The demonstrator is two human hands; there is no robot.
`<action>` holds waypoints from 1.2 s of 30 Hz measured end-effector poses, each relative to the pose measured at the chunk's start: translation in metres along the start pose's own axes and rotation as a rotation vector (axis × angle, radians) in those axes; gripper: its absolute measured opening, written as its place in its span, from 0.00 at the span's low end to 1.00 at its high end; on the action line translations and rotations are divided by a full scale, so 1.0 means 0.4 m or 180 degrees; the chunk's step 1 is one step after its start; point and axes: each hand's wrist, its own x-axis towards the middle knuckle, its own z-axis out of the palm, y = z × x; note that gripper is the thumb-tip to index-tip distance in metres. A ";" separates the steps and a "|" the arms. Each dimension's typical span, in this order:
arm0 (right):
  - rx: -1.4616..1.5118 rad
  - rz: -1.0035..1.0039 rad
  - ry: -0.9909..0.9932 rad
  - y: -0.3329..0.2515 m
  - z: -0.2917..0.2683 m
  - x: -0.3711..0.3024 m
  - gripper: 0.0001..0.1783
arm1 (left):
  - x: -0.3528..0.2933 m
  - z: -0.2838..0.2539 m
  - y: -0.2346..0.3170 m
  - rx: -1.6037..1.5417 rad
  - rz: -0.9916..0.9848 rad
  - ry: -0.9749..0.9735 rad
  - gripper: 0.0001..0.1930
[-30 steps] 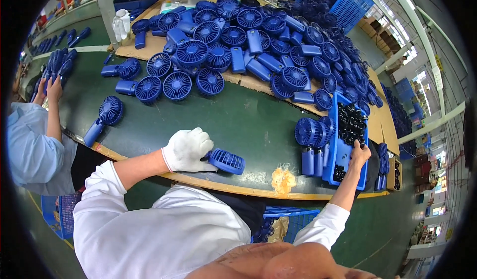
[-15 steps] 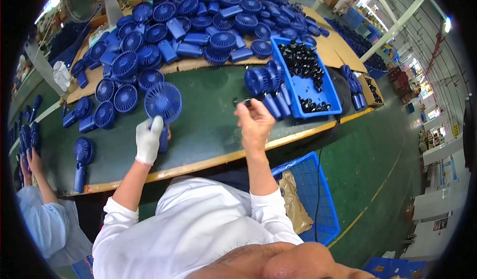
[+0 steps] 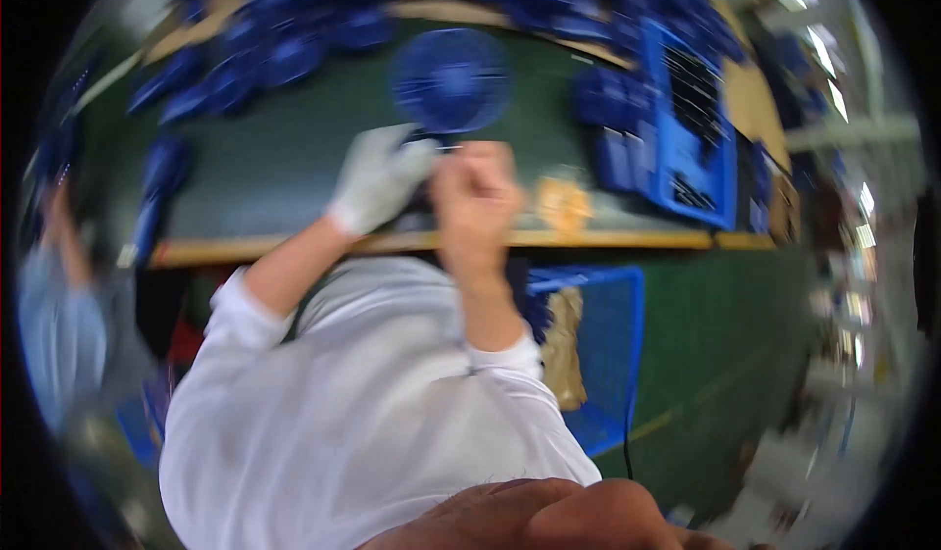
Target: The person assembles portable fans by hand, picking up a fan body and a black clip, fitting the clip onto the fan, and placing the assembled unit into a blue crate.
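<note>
Blue handheld fan [image 3: 452, 84] above green table [image 3: 265, 173]; gloved left hand [image 3: 384, 179] closed around its lower end. Just below fan, bare right hand [image 3: 476, 195], fingers curled, cannot tell whether pinching anything. Right of fan: blue tray [image 3: 683, 160], small black parts [image 3: 692, 89] inside. Lower right of fan: blue crate [image 3: 637, 344] holding brown bag [image 3: 564, 349]. Any lettering lost in blur.

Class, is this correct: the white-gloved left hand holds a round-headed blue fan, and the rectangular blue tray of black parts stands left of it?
Wrong side: the head view shows the rectangular blue tray standing right of the blue fan in the white-gloved left hand.
</note>
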 end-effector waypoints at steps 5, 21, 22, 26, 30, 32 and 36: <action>0.0364 0.0217 -0.0242 0.034 -0.011 0.032 0.08 | 0.031 0.009 -0.025 -0.0134 -0.0409 -0.0039 0.16; 0.1150 0.2123 -0.0597 0.062 0.021 0.101 0.23 | 0.032 0.001 -0.106 -0.2668 -0.2217 -0.0730 0.38; 0.1147 0.2192 -0.0610 0.058 0.025 0.103 0.23 | 0.036 -0.002 -0.099 -0.2715 -0.2248 -0.0769 0.38; 0.1124 0.2453 -0.0532 0.006 0.035 0.118 0.15 | 0.038 0.014 -0.079 -0.3018 -0.2396 -0.0664 0.38; 0.0486 0.1922 -0.0388 -0.019 0.024 0.084 0.15 | 0.013 0.013 -0.050 -0.2917 -0.2636 -0.0649 0.33; 0.0610 0.1612 -0.0266 -0.032 0.003 0.068 0.18 | 0.010 0.007 -0.035 -0.2274 -0.2136 -0.1250 0.34; 0.1412 0.1003 -0.0363 -0.012 -0.068 0.078 0.19 | -0.006 0.060 0.045 -0.3708 -0.2127 -0.1464 0.32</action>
